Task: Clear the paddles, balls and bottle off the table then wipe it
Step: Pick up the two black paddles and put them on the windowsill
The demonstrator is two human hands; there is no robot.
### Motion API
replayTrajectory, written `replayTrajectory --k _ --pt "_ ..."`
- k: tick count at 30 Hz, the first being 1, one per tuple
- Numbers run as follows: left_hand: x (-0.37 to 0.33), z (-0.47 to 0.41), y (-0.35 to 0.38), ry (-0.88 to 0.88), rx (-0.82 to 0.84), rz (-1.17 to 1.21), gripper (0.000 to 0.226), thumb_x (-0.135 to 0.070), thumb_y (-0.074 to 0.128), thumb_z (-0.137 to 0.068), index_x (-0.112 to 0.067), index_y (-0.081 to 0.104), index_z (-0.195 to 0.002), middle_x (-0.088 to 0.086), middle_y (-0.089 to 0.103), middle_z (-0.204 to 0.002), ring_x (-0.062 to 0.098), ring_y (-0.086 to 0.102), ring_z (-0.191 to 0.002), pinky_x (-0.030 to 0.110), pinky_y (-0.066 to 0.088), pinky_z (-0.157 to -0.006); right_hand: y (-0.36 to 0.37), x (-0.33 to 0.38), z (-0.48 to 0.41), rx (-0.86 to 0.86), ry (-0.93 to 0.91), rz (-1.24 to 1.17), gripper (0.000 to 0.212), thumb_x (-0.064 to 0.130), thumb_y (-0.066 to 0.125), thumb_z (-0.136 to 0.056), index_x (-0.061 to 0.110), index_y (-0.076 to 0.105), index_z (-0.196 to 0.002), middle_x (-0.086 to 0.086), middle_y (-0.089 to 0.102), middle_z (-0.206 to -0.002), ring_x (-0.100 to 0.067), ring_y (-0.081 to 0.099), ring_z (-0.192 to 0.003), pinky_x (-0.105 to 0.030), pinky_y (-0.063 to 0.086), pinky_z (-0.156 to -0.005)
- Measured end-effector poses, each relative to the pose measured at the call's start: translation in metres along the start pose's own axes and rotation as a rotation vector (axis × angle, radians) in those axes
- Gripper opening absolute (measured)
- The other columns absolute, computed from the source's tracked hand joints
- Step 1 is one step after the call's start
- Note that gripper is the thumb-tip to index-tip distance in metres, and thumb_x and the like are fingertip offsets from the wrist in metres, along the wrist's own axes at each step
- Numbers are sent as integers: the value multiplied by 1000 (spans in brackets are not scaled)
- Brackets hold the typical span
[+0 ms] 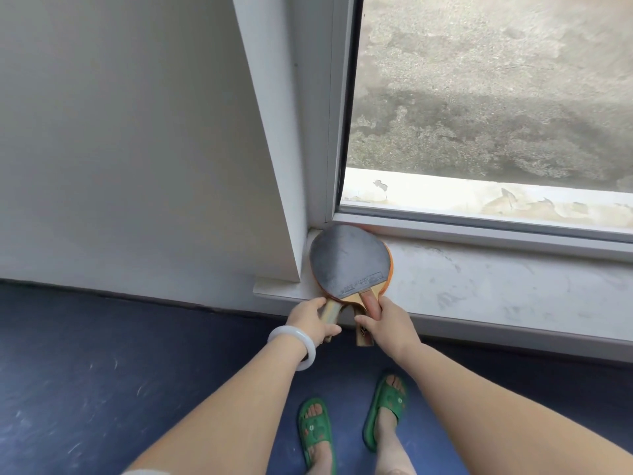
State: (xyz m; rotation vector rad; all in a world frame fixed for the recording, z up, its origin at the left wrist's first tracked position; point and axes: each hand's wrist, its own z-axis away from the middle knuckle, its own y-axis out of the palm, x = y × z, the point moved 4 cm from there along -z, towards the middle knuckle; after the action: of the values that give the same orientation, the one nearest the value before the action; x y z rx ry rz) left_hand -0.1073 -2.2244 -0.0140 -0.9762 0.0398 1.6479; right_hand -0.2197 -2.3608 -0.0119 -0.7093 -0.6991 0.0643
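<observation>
Carefully, I keep my left hand [310, 318] gripping the lower handle and my right hand [383, 320] pinching the upper one, sliding both stacked paddles [349, 260] flat into the windowsill [479, 286] far left corner before letting go.

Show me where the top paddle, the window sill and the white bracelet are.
top paddle [347, 260], head view, middle of its black rubber face
window sill [496, 286], head view, bare grey top surface
white bracelet [295, 344], head view, band on left wrist
</observation>
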Motion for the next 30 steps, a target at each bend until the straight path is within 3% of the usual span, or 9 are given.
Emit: replayTrajectory --k 5,11,15,19,25,30 --pt "-3 2 -1 20 -33 -36 66 -19 78 -81 -18 49 -141 0 56 -107 21 62 -98 38 57 -84 3 0 0 0 9 16 30 35 70 -88 13 50 -94 -8 64 -100 -29 59 -96 -32 38 -73" --pt "0 3 1 36 -62 -65 67 -22 77 -82 -19 48 -142 -2 54 -107 18 59 -95 35 57 -83 4 1 2 5 8 30 30 36 70 -88 14 50 -95 -7 64 -100 -27 58 -93 -32 38 -72" --pt "1 3 -1 34 -83 -135 67 -27 75 -84 -22 45 -144 3 55 -122 20 56 -106 34 49 -95 0 1 4 7 2 47 31 36 70 -87 13 53 -98 -5 63 -97 -27 59 -93 -32 39 -73" --pt "1 3 -5 53 -84 -185 65 -27 74 -85 -23 46 -144 -2 51 -107 14 49 -95 27 42 -89 -3 3 8 -14 -12 64 29 36 70 -87 17 50 -95 1 57 -91 -22 53 -85 -31 37 -71" --pt "-2 7 -11 86 -142 -175 52 -21 72 -86 -25 55 -135 -5 55 -96 13 53 -89 23 40 -80 -9 3 14 -29 -10 110 27 35 69 -88 18 49 -94 1 57 -88 -21 53 -81 -31 37 -68" --pt "-11 13 -17 115 -191 -149 39 -21 71 -87 -25 61 -124 -4 55 -96 13 55 -88 25 44 -83 -21 10 19 -102 -40 181 27 34 69 -89 15 53 -100 -6 61 -105 -25 55 -96 -32 40 -75"
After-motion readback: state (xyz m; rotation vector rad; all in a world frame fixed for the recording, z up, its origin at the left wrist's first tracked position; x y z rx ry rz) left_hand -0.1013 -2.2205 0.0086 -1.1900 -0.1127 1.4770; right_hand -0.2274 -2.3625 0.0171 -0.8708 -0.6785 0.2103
